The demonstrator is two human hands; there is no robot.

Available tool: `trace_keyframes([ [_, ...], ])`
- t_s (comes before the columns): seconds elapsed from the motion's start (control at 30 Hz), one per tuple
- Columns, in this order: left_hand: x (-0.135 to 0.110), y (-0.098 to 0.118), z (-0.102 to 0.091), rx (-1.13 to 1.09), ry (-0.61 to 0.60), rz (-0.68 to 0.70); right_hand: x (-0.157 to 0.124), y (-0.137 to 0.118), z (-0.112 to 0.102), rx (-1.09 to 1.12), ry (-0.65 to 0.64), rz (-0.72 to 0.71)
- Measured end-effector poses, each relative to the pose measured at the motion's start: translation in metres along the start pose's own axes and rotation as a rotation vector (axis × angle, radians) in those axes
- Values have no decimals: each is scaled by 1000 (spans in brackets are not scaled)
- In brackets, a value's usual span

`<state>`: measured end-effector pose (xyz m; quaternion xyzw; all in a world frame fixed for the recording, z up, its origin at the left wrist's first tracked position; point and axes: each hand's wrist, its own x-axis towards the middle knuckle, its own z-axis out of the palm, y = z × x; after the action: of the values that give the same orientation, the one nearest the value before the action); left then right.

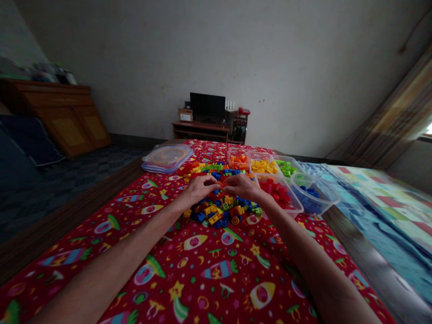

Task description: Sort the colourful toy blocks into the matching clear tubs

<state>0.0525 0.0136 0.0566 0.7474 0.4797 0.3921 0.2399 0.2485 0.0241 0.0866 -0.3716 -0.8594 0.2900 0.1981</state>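
A heap of small plastic bricks [221,209] in red, yellow, blue, green and orange lies on a red cloth [202,270] printed with rockets. My left hand [199,186] and my right hand [240,185] meet fingertip to fingertip just above the heap. Both have their fingers curled together around a small orange piece between them. Which hand carries it I cannot tell.
Clear tubs stand behind the heap: orange bricks [238,162], yellow bricks [263,166], green bricks [286,168], red bricks [278,191], and a round tub of blue bricks [312,198]. Stacked lids [167,158] lie at the back left. A patterned mat [381,193] lies to the right.
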Motion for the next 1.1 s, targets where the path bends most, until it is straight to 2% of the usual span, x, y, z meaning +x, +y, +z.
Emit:
trace_keyframes([
  [0.1,-1,1,2,-29,-22,9,-2,-2,-1,-192,43,-53],
  [0.2,-2,1,1,13,1,35,-4,-4,-10,-367,78,-75],
  [0.37,-1,-4,-3,34,37,-3,15,1,-47,-547,142,75],
  [0.5,-1,-6,-5,112,27,-10,50,19,-81,-612,275,247],
  [0.57,-2,-5,-6,182,34,23,63,28,-90,-605,361,253],
  [0.67,-2,-5,-8,271,37,70,66,33,-84,-595,449,184],
  [0.8,-2,-9,-6,354,43,98,46,22,-54,-566,313,123],
  [0.87,-2,-13,-4,375,40,114,35,18,-41,-592,276,148],
  [0.93,-3,-15,-2,384,33,139,27,19,-34,-620,294,217],
  [1.03,-4,-16,0,397,18,156,21,24,-30,-649,283,311],
  [1.1,-5,-16,2,404,-13,150,20,27,-29,-678,225,325],
])
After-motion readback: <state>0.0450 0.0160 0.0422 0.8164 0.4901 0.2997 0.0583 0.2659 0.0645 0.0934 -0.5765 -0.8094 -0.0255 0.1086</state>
